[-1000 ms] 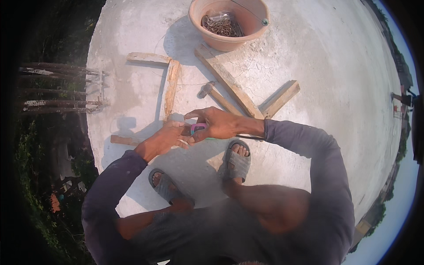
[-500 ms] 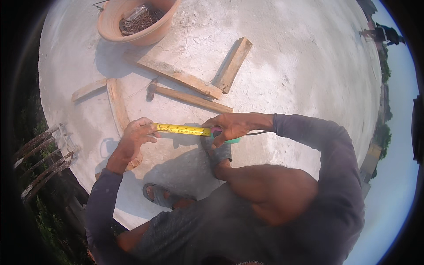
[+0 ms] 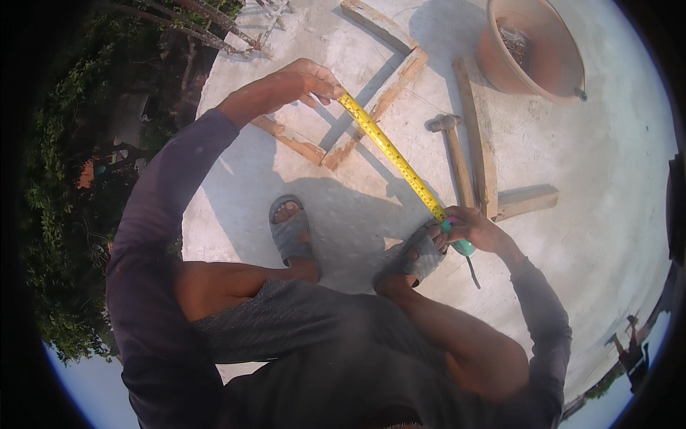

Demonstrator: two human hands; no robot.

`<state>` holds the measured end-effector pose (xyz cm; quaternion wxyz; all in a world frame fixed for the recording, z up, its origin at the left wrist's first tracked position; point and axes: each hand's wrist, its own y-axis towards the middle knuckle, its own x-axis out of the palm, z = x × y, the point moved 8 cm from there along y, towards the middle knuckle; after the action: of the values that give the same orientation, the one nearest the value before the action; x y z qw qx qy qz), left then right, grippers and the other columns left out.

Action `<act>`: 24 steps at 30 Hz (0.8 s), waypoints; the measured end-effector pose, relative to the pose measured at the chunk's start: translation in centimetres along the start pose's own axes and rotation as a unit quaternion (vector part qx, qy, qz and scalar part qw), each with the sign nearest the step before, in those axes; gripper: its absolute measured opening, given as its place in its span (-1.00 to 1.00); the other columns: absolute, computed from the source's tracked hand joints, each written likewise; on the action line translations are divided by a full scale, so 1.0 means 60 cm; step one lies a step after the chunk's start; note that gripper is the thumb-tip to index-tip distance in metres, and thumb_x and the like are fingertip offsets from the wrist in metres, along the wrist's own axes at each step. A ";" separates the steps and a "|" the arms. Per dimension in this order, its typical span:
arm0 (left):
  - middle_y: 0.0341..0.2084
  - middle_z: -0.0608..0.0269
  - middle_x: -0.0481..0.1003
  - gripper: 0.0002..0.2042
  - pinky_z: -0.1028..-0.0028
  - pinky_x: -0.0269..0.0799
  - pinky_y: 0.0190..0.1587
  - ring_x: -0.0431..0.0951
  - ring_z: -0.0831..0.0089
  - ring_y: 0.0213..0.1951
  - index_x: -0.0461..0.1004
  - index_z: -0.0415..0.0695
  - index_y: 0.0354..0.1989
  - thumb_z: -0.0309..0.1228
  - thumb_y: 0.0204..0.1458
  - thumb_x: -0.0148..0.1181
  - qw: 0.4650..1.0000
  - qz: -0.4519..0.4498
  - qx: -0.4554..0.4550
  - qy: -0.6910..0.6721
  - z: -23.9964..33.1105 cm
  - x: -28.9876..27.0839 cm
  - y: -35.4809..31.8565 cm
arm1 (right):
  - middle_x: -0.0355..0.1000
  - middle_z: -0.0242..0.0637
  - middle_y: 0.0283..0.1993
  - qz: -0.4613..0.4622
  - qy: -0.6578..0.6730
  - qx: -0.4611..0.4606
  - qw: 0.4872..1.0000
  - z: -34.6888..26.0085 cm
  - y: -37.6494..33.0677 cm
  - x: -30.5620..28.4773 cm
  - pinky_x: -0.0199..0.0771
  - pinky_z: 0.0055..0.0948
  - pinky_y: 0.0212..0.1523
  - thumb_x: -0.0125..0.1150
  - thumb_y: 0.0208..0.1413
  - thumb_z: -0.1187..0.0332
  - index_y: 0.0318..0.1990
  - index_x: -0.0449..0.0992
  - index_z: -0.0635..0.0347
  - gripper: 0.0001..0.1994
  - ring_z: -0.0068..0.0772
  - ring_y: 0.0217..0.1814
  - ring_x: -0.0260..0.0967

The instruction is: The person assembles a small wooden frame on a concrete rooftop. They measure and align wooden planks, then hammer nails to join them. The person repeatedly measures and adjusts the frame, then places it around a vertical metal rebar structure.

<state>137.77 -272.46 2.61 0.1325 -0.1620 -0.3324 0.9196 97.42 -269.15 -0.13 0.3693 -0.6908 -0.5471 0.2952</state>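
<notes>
A yellow tape measure (image 3: 391, 151) is stretched between my two hands, sloping from upper left to lower right. My left hand (image 3: 309, 80) pinches its free end, above the edge of the concrete. My right hand (image 3: 471, 227) grips its green case (image 3: 463, 247), from which a dark strap hangs, close above my right sandal (image 3: 423, 255). Beneath the blade lies a wooden frame of joined pieces (image 3: 389, 87). To the right of the blade, a hammer (image 3: 456, 154) with a wooden handle rests on the slab.
A wooden plank (image 3: 477, 136) and a shorter block (image 3: 527, 201) lie beside the hammer. An orange basin (image 3: 550, 53) with nails or wire scraps stands at the far right. Rebar ends (image 3: 207, 21) jut past the slab's left edge, where trees (image 3: 64, 236) show below.
My hands have moved apart, and much more of the blade is out. The left hand has gone up and away. My view has turned, so the basin now appears at the right.
</notes>
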 end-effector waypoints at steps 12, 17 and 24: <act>-0.41 0.25 0.60 -0.75 0.43 0.45 -0.30 0.55 0.49 -0.38 0.63 -0.25 -0.21 -0.30 0.09 0.22 0.969 0.240 0.046 0.027 -0.160 -0.125 0.014 | 0.51 -0.15 -0.18 0.127 0.034 -0.056 0.990 0.048 0.005 -0.040 0.54 -0.35 -0.21 0.28 0.03 0.22 -0.02 0.61 0.31 -0.59 -0.31 -0.17 0.51; -0.15 0.04 0.66 -0.67 0.20 0.54 -0.01 0.66 0.16 -0.12 0.62 -0.21 -0.06 -0.22 0.13 0.29 0.955 0.153 0.146 0.207 -0.030 0.028 0.102 | 0.50 -0.18 -0.22 0.250 0.071 0.007 0.966 0.099 -0.060 -0.091 0.52 -0.33 -0.19 0.29 0.03 0.17 -0.13 0.62 0.31 -0.62 -0.32 -0.18 0.50; 0.07 -0.20 0.47 -0.32 0.05 0.46 0.12 0.56 -0.14 0.04 0.21 -0.33 0.29 -0.25 0.04 0.28 0.926 0.136 0.015 0.352 -0.012 0.154 0.124 | 0.52 -0.21 -0.26 0.229 -0.042 -0.077 0.969 0.039 -0.032 -0.154 0.47 -0.31 -0.16 0.23 0.07 0.19 -0.17 0.64 0.30 -0.66 -0.34 -0.21 0.48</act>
<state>128.58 -274.34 -4.71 0.1173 -0.5172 -0.2248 0.8174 92.36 -277.49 0.19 0.2138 -0.8111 -0.4105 0.3575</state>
